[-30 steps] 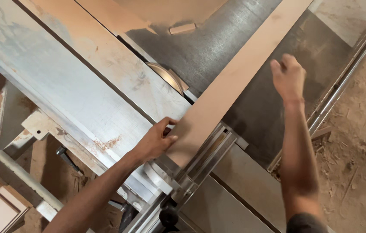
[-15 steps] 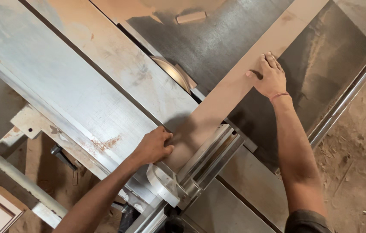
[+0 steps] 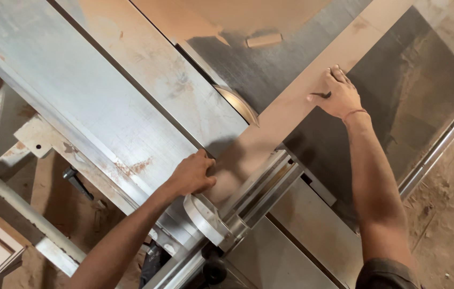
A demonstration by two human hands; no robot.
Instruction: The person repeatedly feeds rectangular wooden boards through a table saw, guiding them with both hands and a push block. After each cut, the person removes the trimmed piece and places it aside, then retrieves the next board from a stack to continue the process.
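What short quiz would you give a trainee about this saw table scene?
1. True or false: the right hand lies flat on the board.
2. Which hand is nearer the blade? A left hand B right hand
3. The small wood block lies on the ____.

Key: 1 true; 2 A, though it's close; 3 table.

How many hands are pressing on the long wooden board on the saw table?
2. The left hand presses the near end of the long pale wooden board, beside the metal fence; the right hand lies flat on it farther along, past the round saw blade.
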